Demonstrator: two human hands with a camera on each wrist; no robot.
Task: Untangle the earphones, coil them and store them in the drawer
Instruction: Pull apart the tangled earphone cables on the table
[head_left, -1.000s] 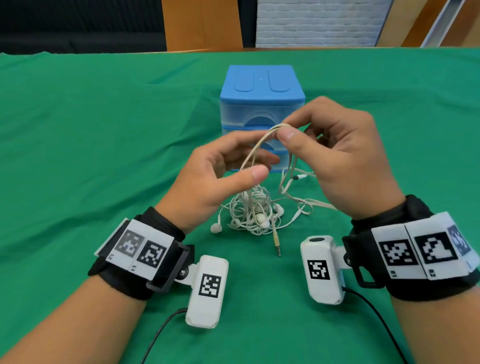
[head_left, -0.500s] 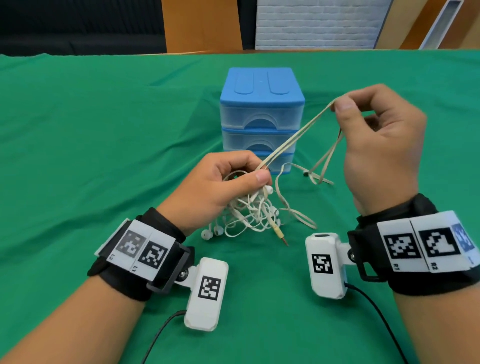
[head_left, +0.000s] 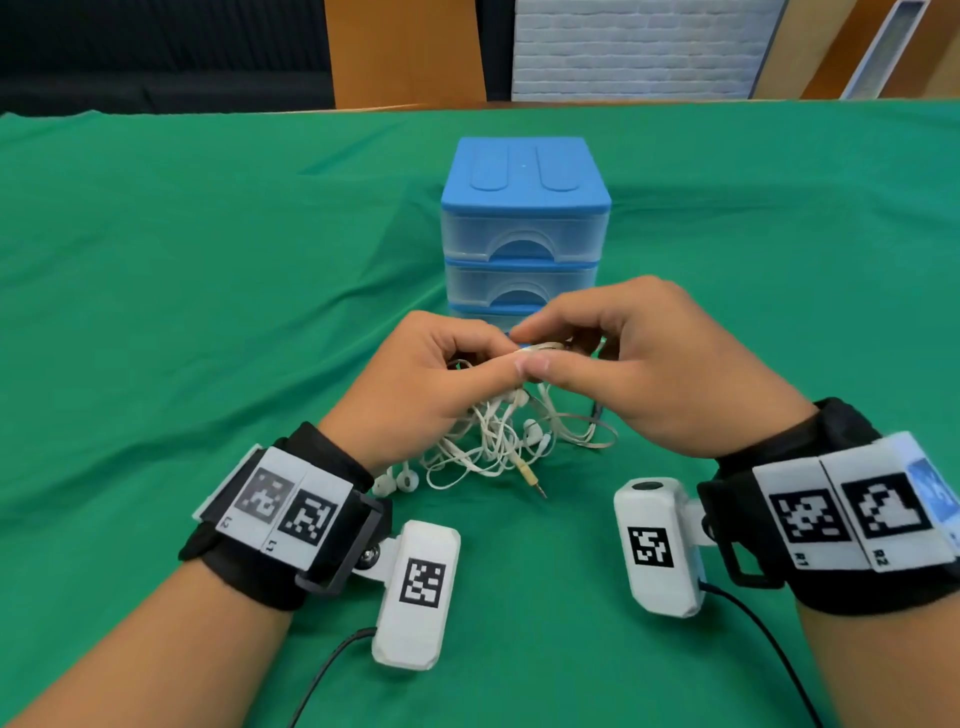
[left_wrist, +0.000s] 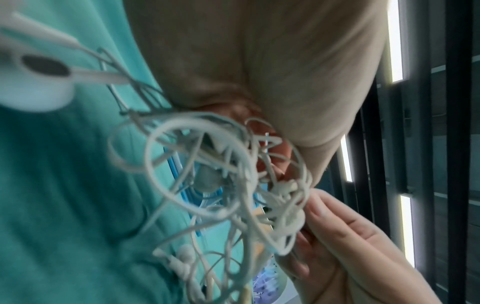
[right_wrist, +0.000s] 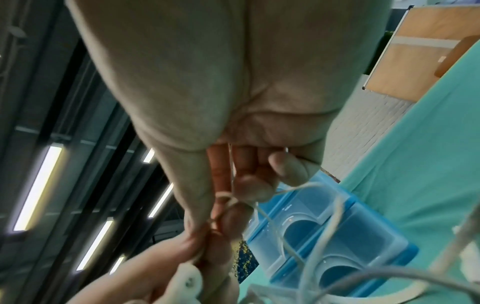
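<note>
Two hands are meeting above a knot of white earphones (head_left: 493, 441), just in front of a small blue drawer unit (head_left: 524, 228) standing on the green-covered counter (head_left: 208, 312). Left hand (head_left: 421, 384) is curling its fingers around the upper strands of the tangle, thumb pressing a cable against the forefinger. Right hand (head_left: 639, 374) is pinching one loop of cable between thumb and forefinger, directly beside the left thumb, so that the two thumb tips are nearly touching. Most of the tangle is hanging below the hands and resting on the counter; several earbuds (head_left: 397, 480) are lying at its left edge, and a gold-coloured jack plug (head_left: 532, 480) is pointing toward the viewer at its near edge. All visible drawers of the unit are sitting closed. Both wrists are carrying black straps with printed marker tags and white camera housings (head_left: 413, 592).
</note>
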